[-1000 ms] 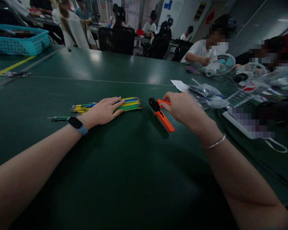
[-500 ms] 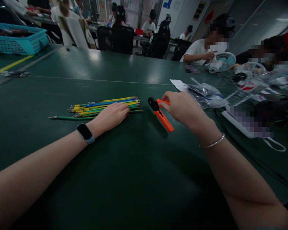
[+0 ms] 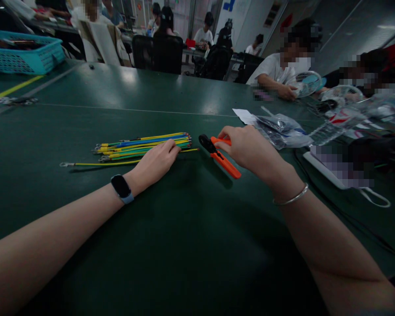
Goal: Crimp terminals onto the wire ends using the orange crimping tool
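Between the closed fingers of my left hand [image 3: 160, 159] runs a single yellow wire [image 3: 107, 164]. A ring-shaped metal lug sits at its left end, and its right tip lies close to the tool's jaws. Just behind, a bundle of yellow, green and blue wires [image 3: 128, 150] lies on the table, with lugs toward the left. My right hand [image 3: 245, 142] is closed around the upper handle of an orange-handled crimping tool [image 3: 225, 164]. Its black head points left toward the wire tip, and the handles are spread apart. The wire and jaws appear apart.
A plastic bag [image 3: 283, 129], a clear bottle [image 3: 335, 125] and a white-edged flat object [image 3: 329, 169] lie at the right, near a black cable [image 3: 342, 206]. A turquoise basket [image 3: 23, 55] stands far left. Across the green table [image 3: 171, 237], a person handles a fan [image 3: 307, 84].
My left hand has lifted the wire slightly and shifted it a little; its yellow side now shows instead of green. The tool has moved slightly left, its head nearer the wire tip.
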The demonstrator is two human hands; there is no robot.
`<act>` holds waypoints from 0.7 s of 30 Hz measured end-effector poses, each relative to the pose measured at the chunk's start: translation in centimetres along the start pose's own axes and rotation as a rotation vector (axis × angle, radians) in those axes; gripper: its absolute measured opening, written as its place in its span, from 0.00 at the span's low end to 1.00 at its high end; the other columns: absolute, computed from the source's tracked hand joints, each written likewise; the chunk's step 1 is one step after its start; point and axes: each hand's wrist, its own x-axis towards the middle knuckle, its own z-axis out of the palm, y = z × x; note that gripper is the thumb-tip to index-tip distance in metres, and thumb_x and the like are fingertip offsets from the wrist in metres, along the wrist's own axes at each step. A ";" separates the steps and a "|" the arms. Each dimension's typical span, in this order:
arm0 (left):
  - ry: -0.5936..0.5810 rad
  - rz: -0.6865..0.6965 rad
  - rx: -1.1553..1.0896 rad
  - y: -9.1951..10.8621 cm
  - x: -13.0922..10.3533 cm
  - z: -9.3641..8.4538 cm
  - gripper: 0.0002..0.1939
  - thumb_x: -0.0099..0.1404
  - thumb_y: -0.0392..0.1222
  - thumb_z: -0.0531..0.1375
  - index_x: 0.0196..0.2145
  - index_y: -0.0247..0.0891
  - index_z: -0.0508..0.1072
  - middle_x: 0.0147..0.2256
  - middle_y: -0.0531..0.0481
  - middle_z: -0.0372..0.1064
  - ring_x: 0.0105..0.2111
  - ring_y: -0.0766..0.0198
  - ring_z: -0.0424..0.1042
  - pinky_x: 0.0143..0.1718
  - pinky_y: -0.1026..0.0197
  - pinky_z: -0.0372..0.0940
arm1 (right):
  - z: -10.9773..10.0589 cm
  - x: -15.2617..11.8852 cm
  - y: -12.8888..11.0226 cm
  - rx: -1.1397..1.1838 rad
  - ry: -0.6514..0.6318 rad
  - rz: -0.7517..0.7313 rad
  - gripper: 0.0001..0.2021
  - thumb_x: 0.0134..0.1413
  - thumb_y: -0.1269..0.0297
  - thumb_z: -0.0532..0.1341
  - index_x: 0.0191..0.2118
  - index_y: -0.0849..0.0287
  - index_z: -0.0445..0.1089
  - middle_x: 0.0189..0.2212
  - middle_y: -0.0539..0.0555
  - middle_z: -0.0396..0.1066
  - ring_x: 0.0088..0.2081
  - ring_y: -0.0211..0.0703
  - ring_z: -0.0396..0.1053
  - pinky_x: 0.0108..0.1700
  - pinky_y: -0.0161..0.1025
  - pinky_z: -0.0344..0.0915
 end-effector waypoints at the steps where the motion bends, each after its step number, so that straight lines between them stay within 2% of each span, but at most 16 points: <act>1: 0.003 -0.004 -0.005 0.0 0.0 0.0 0.13 0.75 0.34 0.48 0.50 0.28 0.70 0.46 0.39 0.67 0.40 0.58 0.72 0.42 0.57 0.71 | -0.1 -0.1 -0.1 0.010 -0.001 -0.011 0.15 0.66 0.59 0.57 0.46 0.63 0.76 0.37 0.61 0.79 0.36 0.47 0.73 0.37 0.41 0.62; 7: 0.003 -0.030 -0.058 0.0 -0.1 0.2 0.14 0.76 0.33 0.46 0.52 0.28 0.68 0.49 0.38 0.65 0.37 0.60 0.72 0.38 0.59 0.71 | -0.3 -0.6 -0.8 0.022 0.008 0.026 0.15 0.66 0.59 0.57 0.45 0.64 0.77 0.36 0.61 0.79 0.33 0.46 0.73 0.36 0.41 0.61; 14: 0.018 -0.039 -0.059 0.0 -0.2 0.5 0.15 0.76 0.34 0.46 0.52 0.29 0.67 0.50 0.38 0.65 0.37 0.61 0.72 0.38 0.59 0.71 | -0.7 -0.6 -1.1 0.071 0.030 0.027 0.14 0.65 0.61 0.59 0.42 0.63 0.80 0.36 0.59 0.79 0.36 0.45 0.74 0.40 0.41 0.64; 21: -0.006 -0.058 -0.065 0.1 -0.2 0.2 0.14 0.75 0.34 0.46 0.52 0.29 0.67 0.50 0.39 0.65 0.38 0.60 0.73 0.39 0.59 0.71 | -1.8 -1.0 -1.9 0.127 -0.023 0.067 0.15 0.65 0.60 0.58 0.41 0.62 0.81 0.30 0.57 0.78 0.29 0.40 0.71 0.35 0.40 0.61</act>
